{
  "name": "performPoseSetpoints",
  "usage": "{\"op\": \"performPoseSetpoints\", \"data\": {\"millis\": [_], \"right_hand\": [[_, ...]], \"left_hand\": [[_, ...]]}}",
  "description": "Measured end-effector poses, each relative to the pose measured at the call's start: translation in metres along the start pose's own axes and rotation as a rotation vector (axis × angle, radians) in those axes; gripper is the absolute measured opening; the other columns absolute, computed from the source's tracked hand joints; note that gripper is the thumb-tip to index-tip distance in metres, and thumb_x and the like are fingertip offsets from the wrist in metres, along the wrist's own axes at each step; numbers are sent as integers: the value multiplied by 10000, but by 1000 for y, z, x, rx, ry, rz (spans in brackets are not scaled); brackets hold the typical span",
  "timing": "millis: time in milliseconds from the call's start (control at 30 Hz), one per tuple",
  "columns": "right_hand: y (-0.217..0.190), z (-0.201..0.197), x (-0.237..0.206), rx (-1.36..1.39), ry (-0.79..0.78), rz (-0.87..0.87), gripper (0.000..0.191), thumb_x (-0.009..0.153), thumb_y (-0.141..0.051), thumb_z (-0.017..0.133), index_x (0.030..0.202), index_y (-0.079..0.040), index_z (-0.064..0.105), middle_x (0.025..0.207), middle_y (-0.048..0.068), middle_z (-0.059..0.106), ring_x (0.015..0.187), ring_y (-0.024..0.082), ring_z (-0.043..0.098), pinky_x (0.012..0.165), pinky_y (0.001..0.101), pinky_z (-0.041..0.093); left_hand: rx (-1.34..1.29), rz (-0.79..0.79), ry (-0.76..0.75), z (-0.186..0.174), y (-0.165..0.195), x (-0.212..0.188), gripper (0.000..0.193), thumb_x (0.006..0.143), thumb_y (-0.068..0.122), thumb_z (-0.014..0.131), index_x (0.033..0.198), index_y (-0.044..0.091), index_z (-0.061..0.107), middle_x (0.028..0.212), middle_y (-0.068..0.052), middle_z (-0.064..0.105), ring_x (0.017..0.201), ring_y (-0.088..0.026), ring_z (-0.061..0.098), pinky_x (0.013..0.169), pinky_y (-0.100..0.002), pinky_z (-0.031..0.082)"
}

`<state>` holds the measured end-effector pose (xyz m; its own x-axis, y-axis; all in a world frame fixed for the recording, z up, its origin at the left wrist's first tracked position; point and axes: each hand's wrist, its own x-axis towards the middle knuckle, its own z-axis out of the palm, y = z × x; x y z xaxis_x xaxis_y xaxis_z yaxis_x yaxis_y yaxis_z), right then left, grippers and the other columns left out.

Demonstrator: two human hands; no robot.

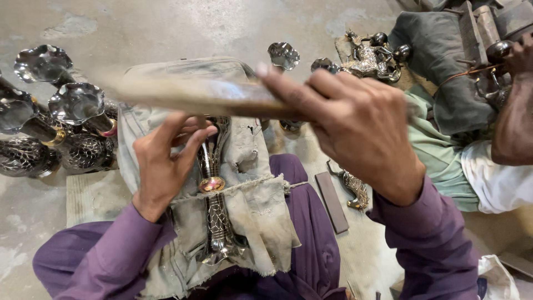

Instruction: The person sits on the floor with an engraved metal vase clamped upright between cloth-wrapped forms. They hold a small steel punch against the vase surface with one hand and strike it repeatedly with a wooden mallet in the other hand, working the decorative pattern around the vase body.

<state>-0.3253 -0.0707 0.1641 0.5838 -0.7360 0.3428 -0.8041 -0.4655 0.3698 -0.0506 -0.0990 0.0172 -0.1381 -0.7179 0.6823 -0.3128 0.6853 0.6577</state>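
The engraved metal vase [214, 189] lies on a frayed grey cloth [255, 200] over the person's lap, its long axis running straight away from the body: the flared foot points back toward the waist and the neck runs forward, passing under the fingers of the left hand [164, 164]. That hand is the nearer one; its fingers curl narrowly against the upper part of the vase, pressing it down onto the cloth, with a gold-and-pink band on the vase's waist just below the fingertips. The right hand [361, 125] is higher and to the right of the vase, closed around one end of a long flat wooden stick [200, 94], which is blurred and stretches leftward across and above the vase's neck, roughly at right angles to it, so stick and vase form a cross just beyond the left fingertips. Whether the stick touches the metal cannot be told. Left of the left hand, well apart, a cluster of fluted metal vases [61, 122] stands on the bare concrete floor [166, 28]. Right of the right hand, a dark flat bar [332, 201] lies on the floor, and another person's arm [513, 116] works on other metal pieces.
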Motion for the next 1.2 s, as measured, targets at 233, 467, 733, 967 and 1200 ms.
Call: {"op": "performPoseSetpoints", "data": {"millis": [233, 467, 733, 967, 1200], "right_hand": [[-5, 56, -38, 299, 215, 182, 644, 1003, -89, 719, 1585, -217, 478, 1025, 42, 725, 707, 127, 617, 621, 302, 548], [-38, 88, -78, 675, 324, 349, 739, 919, 6, 698, 1584, -157, 420, 1172, 108, 715, 954, 188, 715, 817, 331, 616], [-87, 114, -113, 1650, 524, 570, 581, 898, 80, 652, 1416, -49, 423, 1005, 36, 646, 890, 131, 707, 767, 310, 653], [-105, 139, -120, 1773, 99, 797, 176, 983, 15, 707, 1117, 36, 595, 874, 114, 670, 739, 171, 682, 617, 300, 576], [-85, 141, -117, 1543, 537, 715, 472, 905, -114, 732, 1240, -113, 399, 964, -27, 620, 785, 38, 652, 611, 203, 589]], "left_hand": [[102, 61, -296, -13, 2, 33, 400, 972, 178, 724, 1363, 148, 645, 1042, -102, 793, 866, -200, 791, 724, -342, 640], [249, 181, -576, -13, 2, 55, 353, 965, 260, 663, 1311, 204, 701, 1059, -62, 807, 727, -198, 776, 621, -353, 622], [-67, 15, -456, -28, 15, 73, 475, 929, 60, 731, 1379, 97, 584, 1067, -96, 794, 984, -207, 793, 814, -316, 670], [55, 29, -623, -17, 12, 89, 460, 892, 137, 737, 1341, 139, 639, 965, -75, 804, 835, -183, 795, 721, -349, 661], [211, 57, -821, -7, 14, 102, 432, 855, 233, 672, 1286, 246, 697, 883, -34, 810, 662, -177, 764, 698, -399, 629]]}}
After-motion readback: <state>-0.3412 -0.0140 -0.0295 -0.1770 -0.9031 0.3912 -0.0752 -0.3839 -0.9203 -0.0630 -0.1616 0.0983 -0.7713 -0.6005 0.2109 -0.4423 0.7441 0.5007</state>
